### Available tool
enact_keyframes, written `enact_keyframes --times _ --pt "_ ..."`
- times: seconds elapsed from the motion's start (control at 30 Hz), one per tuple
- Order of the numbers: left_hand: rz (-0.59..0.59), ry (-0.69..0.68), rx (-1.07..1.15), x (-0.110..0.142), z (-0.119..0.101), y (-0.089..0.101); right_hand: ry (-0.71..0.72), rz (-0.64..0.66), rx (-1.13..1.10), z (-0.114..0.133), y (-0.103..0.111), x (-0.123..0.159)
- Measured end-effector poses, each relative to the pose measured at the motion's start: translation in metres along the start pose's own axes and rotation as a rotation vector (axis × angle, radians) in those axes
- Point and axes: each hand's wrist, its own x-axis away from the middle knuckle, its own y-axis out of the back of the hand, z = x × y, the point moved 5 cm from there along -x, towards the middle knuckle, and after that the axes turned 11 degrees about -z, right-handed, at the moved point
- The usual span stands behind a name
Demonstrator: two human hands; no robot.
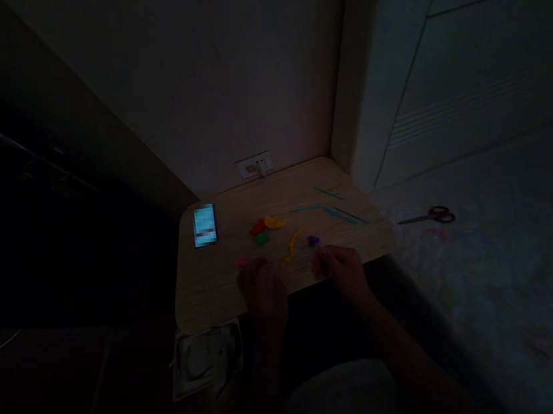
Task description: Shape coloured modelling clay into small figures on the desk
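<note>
In dim light, my left hand (263,292) rests at the near edge of a small wooden table (197,297), its fingers curled downward. Just beyond its fingertips lies a small pink lump (241,261). My right hand (339,268) is closed in a pinch above the near edge; what it holds, if anything, is too dark to make out. Between and beyond the hands lie a lumpy orange-yellow strip (291,244) and a purple lump (313,241). Farther back sit red (257,227), yellow (275,222) and green (261,239) soft-looking pieces, close together.
A lit phone (205,225) lies at the table's left. Several thin blue sticks or strips (340,214) lie at the right. Scissors (433,216) are on a pale surface beyond the right edge. A wall socket (254,165) with a plug is behind; a framed tray-like object (207,356) is below left.
</note>
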Motion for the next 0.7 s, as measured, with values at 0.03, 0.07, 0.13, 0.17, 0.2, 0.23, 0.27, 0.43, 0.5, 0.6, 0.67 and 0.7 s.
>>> enact_keyframes --times 0.03,0.07,0.13,0.17,0.2,0.23,0.27,0.43,0.5,0.6,0.67,0.7 --pt "-0.001 0.009 0.024 -0.003 -0.008 -0.001 -0.022 0.013 -0.020 -0.002 -0.001 0.000" --pt "0.003 0.023 0.061 -0.005 -0.015 -0.002 -0.046 0.027 -0.041 -0.003 -0.003 0.001" --pt "0.046 0.055 0.138 -0.007 -0.028 -0.007 -0.073 0.070 -0.072 -0.005 -0.007 0.002" --pt "0.070 0.071 0.167 -0.008 -0.032 -0.009 -0.071 0.094 -0.076 -0.005 -0.010 0.003" --pt "0.097 0.087 0.187 -0.008 -0.035 -0.012 -0.064 0.118 -0.076 -0.004 -0.012 0.004" --pt "0.122 0.100 0.196 -0.008 -0.037 -0.014 -0.058 0.143 -0.076 -0.003 -0.014 0.005" --pt "0.142 0.106 0.197 -0.008 -0.038 -0.016 -0.056 0.170 -0.079 -0.001 -0.016 0.007" --pt "0.192 0.047 0.196 -0.007 -0.035 -0.017 -0.110 0.301 -0.101 -0.002 -0.026 0.013" --pt "0.179 0.032 0.211 -0.008 -0.033 -0.014 -0.144 0.317 -0.100 -0.006 -0.027 0.015" --pt "0.144 0.066 0.238 -0.009 -0.031 -0.011 -0.181 0.325 -0.122 -0.009 -0.028 0.016" --pt "0.131 0.124 0.267 -0.010 -0.028 -0.011 -0.192 0.333 -0.143 -0.007 -0.028 0.017" --pt "0.123 0.161 0.285 -0.010 -0.027 -0.011 -0.190 0.336 -0.146 -0.006 -0.028 0.017"
